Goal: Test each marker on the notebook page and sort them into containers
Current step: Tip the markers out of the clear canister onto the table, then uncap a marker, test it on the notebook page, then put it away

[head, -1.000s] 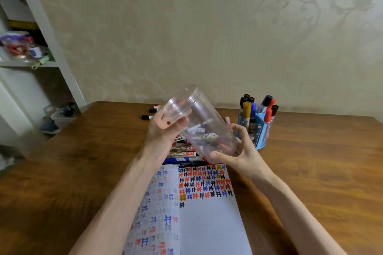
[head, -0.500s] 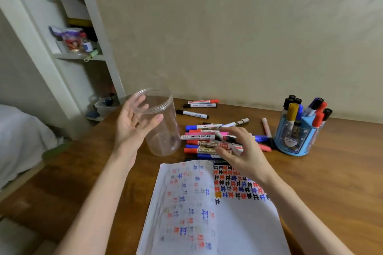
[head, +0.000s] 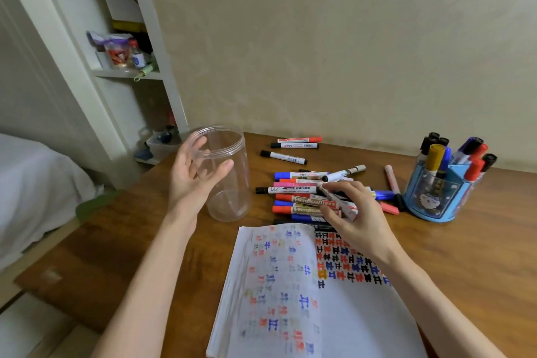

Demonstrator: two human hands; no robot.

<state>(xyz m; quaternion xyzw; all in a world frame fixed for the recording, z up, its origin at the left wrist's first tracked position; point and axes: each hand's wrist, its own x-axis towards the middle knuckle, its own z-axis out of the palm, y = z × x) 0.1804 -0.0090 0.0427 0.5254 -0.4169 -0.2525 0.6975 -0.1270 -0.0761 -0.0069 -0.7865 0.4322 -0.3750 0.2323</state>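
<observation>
A clear plastic jar (head: 229, 200) stands upright and empty on the wooden table. My left hand (head: 193, 177) is open beside it, fingers straight near the rim and thumb against the wall. To the right lies a pile of several markers (head: 296, 190) in red, blue, pink and black. My right hand (head: 356, 221) hovers over the pile and pinches a pale marker (head: 334, 197) between thumb and fingers. The open notebook (head: 290, 293), covered with coloured test marks, lies in front of me. A blue pen holder (head: 436, 197) at the right holds several upright markers.
Three more markers (head: 290, 148) lie near the wall behind the pile, and a pink one (head: 390, 180) rests by the holder. A white shelf unit (head: 125, 67) and a bed (head: 35, 183) stand left of the table's edge.
The jar, tilted and held in both hands a second ago, now stands upright on the table. My right hand left it, went to the marker pile and took hold of a marker.
</observation>
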